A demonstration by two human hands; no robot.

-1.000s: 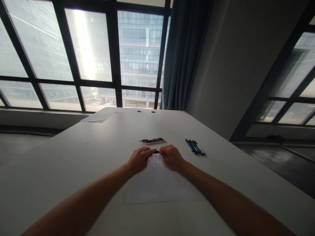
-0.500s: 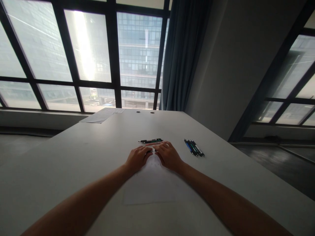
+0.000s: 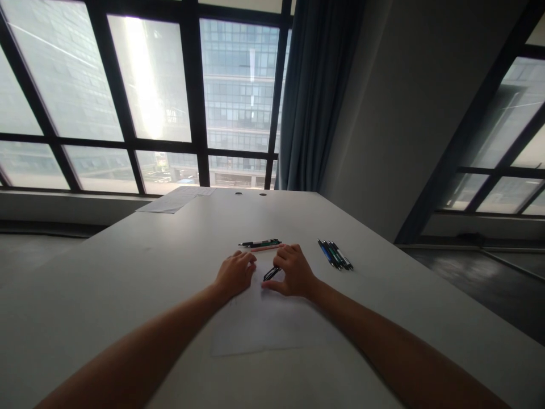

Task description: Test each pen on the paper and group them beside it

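My right hand holds a dark pen with its tip pointing down-left over a white sheet of paper. Resting flat on the paper's far left corner is my left hand, fingers loosely curled and holding nothing. Just beyond both hands lie a green-and-black pen and a pink pen, side by side on the grey table.
A small bunch of blue, green and dark pens lies to the right of my right hand. A second sheet of paper sits at the table's far left edge by the window. Two round cable holes mark the far edge.
Both hands gripped the dark pen between them before. Now the left hand has let go and the right hand alone holds the pen, turned at a slant over the paper.
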